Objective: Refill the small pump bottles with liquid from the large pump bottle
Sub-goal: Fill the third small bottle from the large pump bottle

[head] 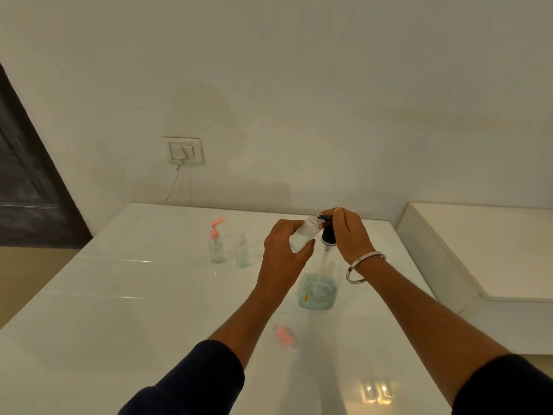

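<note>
**Small bottle held at the black pump spout**

Left hand (284, 253): fingers and thumb wrapped round an uncapped small clear bottle (305, 235), gripping it. Bottle tilted, open neck pointing up and right, meeting the spout of the black pump head (327, 232). Pale liquid sits in its lower part.

Right hand (348, 232): draped over the black pump head from the right, fingers curled over the top of it. Whether it presses down cannot be told. A metal bangle (363, 266) hangs on that wrist. Both forearms bare, dark sleeves (194, 381) pushed up near the elbows.

Large pump bottle (317, 290): stands upright on the white surface (119, 310), directly below the two hands, near the surface's centre-right. Clear body, blue-green liquid low in it, small coloured marks on the front. Its dip tube runs up to the pump head, which appears raised above the body.

Left of the hands, farther back: two small bottles standing upright, close together. The left one (216, 242) carries a pink pump. The right one (243, 253) is clear with a pale tint at the bottom; its top is too faint to make out.

Near side, between the forearms: a loose pink pump cap (284, 335) lies on its side, blurred.

Far wall: a white socket plate (183, 151) with a thin cable dropping from it. Dark door (27, 175) at far left. A raised white ledge (493, 250) on the right.
</note>
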